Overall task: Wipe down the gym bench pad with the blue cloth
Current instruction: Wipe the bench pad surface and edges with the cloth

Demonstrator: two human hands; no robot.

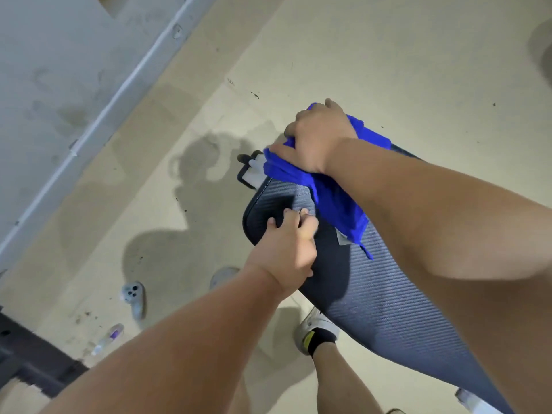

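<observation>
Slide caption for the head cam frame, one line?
Head view: right hand grips the blue cloth at the far end of the ribbed bench pad while the left hand rests on it.

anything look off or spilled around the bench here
A dark, wet-looking stain spreads on the floor beside the end of the bench pad, like a spill. A small bottle lies on its side nearby.

ribbed dark bench pad [388, 309] bearing blue cloth [337, 201] at far end, beige floor [388, 55] with small bottle [107, 339]

We log: grey controller [133, 295] on floor [388, 55]; clear bottle [109, 339] near its lower left; dark frame [30, 360] farther left; white rail [125, 89] above.
</observation>
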